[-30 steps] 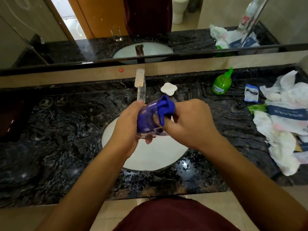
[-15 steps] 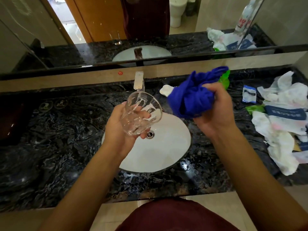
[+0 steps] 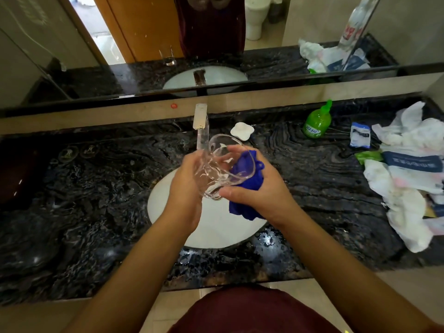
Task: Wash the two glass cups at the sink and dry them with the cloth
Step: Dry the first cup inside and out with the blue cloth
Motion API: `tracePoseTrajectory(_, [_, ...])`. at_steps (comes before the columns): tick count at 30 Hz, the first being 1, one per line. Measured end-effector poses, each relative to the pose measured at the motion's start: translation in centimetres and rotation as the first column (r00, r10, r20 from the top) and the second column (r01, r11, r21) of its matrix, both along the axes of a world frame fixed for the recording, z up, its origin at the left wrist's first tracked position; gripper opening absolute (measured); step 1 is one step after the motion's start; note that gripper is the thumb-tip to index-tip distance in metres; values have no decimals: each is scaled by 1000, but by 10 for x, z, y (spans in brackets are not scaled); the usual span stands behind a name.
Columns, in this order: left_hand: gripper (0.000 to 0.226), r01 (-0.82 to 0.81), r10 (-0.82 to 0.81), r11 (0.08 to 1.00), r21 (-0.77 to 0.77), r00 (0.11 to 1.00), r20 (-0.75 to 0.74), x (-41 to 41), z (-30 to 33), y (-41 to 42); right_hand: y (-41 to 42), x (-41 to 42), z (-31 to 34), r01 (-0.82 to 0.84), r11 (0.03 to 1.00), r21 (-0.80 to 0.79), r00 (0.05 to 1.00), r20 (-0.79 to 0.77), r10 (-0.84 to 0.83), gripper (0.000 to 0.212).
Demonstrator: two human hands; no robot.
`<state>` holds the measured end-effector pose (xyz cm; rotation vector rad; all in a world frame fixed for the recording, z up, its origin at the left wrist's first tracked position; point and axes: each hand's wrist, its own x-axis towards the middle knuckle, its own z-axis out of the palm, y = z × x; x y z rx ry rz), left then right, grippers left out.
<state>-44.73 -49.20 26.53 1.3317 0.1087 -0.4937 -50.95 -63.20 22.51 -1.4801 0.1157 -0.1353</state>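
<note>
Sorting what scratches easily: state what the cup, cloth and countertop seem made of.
Cup: clear glass, glossy; the left hand shows through it.
Cloth: blue fabric, matte, bunched in soft folds.
Countertop: probably polished dark stone; veined pattern, shiny reflections.

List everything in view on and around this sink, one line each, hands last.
glass cup: 1, clear, tilted above the basin, in both hands
cloth: 1, blue, bunched against the cup
basin: 1, white, set into the countertop
tap: 1, silver, behind the basin
soap dish: 1, white, right of the tap
bottle: 1, green, back right
crumpled bags and wrappers: several, mostly white, far right
left hand: holds the cup
right hand: holds the cloth
</note>
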Motion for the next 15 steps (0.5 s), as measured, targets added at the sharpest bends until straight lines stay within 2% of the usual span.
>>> tracePoseTrajectory(2, [54, 11, -11, 999, 44, 1000, 5, -2, -2, -2, -1, 1, -3, 16, 1000, 8, 1000, -11, -16, 73])
tracePoseTrajectory(4, [49, -10, 3, 987, 162, 999, 46, -3, -6, -4, -5, 2, -5, 28, 999, 46, 1000, -5, -28, 67])
tracePoseTrajectory(6, [40, -36, -63, 940, 339, 959, 278, -6, -15, -3, -9, 3, -9, 38, 989, 145, 999, -31, -34, 58])
tracePoseTrajectory(8, [32, -98, -136, 919, 382, 830, 540, -9, -29, 1, -11, 5, -15, 71, 974, 214, 994, -100, -50, 55])
tracePoseTrajectory(9, [30, -105, -163, 921, 376, 772, 615, -9, -33, 2, -12, 6, -17, 72, 972, 224, 990, -131, -43, 58])
tracePoseTrajectory(13, [32, -136, -285, 882, 451, 609, 740, 0, -28, 5, -17, 6, -16, 3, 951, 310, 977, -203, 63, 84])
tracePoseTrajectory(15, [33, -141, -381, 852, 504, 493, 782, 8, -19, 9, -22, 5, -14, -48, 945, 324, 965, -227, 127, 81])
